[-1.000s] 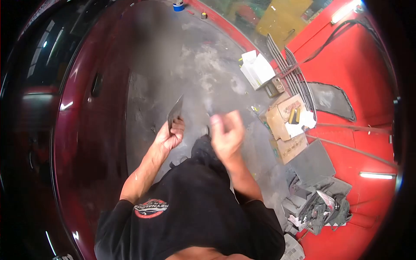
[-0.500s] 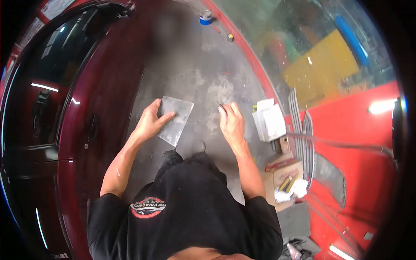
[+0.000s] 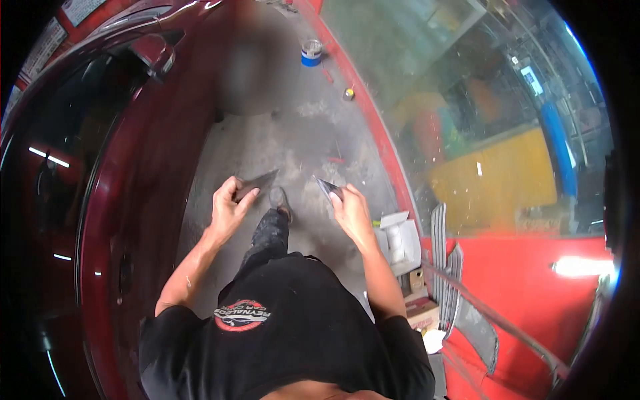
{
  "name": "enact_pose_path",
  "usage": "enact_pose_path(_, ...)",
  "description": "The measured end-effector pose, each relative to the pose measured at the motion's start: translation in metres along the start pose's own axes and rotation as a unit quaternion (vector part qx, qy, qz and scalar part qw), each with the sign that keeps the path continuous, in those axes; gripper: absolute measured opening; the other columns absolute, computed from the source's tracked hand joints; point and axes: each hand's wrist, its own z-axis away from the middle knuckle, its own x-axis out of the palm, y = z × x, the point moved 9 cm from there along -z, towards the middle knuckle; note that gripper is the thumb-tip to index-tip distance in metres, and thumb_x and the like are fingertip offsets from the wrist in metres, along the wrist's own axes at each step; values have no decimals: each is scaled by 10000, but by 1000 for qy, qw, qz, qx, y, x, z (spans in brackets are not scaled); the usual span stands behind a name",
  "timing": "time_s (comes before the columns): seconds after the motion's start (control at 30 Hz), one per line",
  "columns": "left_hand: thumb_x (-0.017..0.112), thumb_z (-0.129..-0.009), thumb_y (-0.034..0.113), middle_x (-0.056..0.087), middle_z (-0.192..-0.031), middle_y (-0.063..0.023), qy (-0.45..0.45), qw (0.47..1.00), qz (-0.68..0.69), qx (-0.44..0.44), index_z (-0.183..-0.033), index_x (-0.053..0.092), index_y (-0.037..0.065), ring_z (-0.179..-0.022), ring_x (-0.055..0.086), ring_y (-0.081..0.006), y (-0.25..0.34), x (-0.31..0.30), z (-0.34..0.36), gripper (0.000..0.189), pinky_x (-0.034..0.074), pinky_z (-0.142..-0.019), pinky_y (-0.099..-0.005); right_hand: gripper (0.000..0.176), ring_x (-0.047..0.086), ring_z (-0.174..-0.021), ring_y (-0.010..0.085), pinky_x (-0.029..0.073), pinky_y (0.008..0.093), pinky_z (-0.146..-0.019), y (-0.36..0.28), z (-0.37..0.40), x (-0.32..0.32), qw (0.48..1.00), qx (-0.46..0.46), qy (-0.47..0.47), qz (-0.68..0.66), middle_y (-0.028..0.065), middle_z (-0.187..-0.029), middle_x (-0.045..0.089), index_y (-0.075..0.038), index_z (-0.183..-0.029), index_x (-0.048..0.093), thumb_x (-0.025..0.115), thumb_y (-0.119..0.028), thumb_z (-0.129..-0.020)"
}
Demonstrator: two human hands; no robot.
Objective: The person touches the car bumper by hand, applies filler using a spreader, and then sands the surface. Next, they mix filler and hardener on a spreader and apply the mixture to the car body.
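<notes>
My left hand (image 3: 229,212) grips a thin, flat grey plate (image 3: 260,185) by one edge, thumb on top. The plate is now tilted nearly edge-on, so little of its face shows. In my right hand (image 3: 352,215) is a flat scraper (image 3: 327,187) with a dark, pointed-looking blade aimed forward and to the left. Its grip end is hidden by my fingers. Both hands are apart, held in front of my body above the concrete floor, and neither tool touches anything else.
A dark maroon car (image 3: 143,173) runs along my left. At the right stand an open white box (image 3: 400,245), grey strips (image 3: 438,260) and a red wall (image 3: 513,293). Ahead on the floor are a blue-labelled can (image 3: 311,55) and a small yellow-topped container (image 3: 349,94).
The plate has turned from face-up to nearly edge-on. The scraper's blade shows more now. My view has shifted forward along the car, and one foot has come into sight.
</notes>
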Motion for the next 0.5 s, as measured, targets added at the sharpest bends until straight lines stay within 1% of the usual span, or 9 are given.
enact_pose_path(0.03, 721, -867, 77, 650, -827, -27, 16, 962, 243, -125, -867, 597, 58, -745, 627, -122, -28, 16, -17, 126, 532, -659, -304, 177, 593, -711, 270, 470, 367, -637, 14, -16, 3, 999, 27, -1, -39, 120, -830, 612, 3, -988, 684, 624, -150, -925)
enact_pose_path(0.07, 708, -899, 121, 669, -855, -13, 28, 851, 466, -240, -917, 619, 69, -774, 635, -100, -52, 44, -31, 104, 548, -687, -302, 203, 610, -741, 258, 477, 363, -664, 34, -35, 4, 982, 134, 23, -132, 117, -863, 635, 9, -992, 681, 609, -175, -945)
enact_pose_path(0.13, 676, -929, 259, 704, -925, -40, -42, 688, 605, -399, -1014, 640, 104, -794, 684, -150, -66, 87, -50, 180, 584, -716, -339, 264, 643, -801, 234, 492, 356, -716, 64, -56, 16, 888, 339, 67, -304, 111, -930, 679, 21, -1000, 675, 579, -225, -985)
enact_pose_path(0.2, 675, -926, 291, 706, -935, -48, -169, 507, 731, -423, -1003, 639, 106, -801, 697, -185, -75, 135, -66, 203, 597, -717, -375, 333, 646, -871, 188, 498, 331, -794, 81, -91, 43, 795, 320, 143, -496, 103, -990, 682, 15, -1080, 625, 543, -300, -1012)
enact_pose_path(0.27, 663, -931, 306, 707, -949, -51, -130, 504, 727, -449, -1036, 636, 100, -822, 701, -197, -67, 155, -95, 233, 600, -736, -396, 344, 641, -879, 189, 500, 322, -822, 87, -123, 66, 675, 332, 160, -639, 98, -982, 674, 4, -1127, 595, 552, -315, -1006)
enact_pose_path(0.3, 664, -930, 308, 701, -997, -57, -143, 512, 693, -487, -1099, 629, 89, -874, 698, -201, -50, 156, -108, 279, 596, -775, -409, 387, 636, -907, 198, 507, 340, -860, 87, -139, 77, 654, 344, 128, -661, 115, -1038, 664, 6, -1145, 570, 539, -354, -1007)
enact_pose_path(0.33, 672, -927, 286, 692, -1053, -69, -176, 550, 671, -465, -1159, 615, 73, -927, 691, -212, -40, 157, -128, 320, 587, -814, -421, 390, 636, -923, 202, 506, 343, -871, 96, -148, 90, 687, 400, 97, -599, 117, -1049, 662, 3, -1137, 574, 533, -362, -1008)
enact_pose_path(0.4, 672, -929, 243, 681, -1102, -83, -147, 600, 660, -428, -1157, 622, 64, -956, 683, -220, -29, 156, -166, 294, 580, -827, -434, 414, 625, -972, 209, 500, 343, -891, 113, -160, 116, 738, 470, 30, -484, 129, -1093, 647, 9, -1166, 561, 522, -372, -1010)
enact_pose_path(0.5, 659, -940, 224, 700, -1043, -75, -96, 682, 622, -373, -1118, 648, 36, -919, 682, -209, -46, 148, -208, 259, 570, -824, -405, 490, 592, -1071, 223, 487, 334, -917, 105, -207, 130, 814, 403, -74, -411, 160, -1194, 608, 35, -1279, 515, 508, -377, -1014)
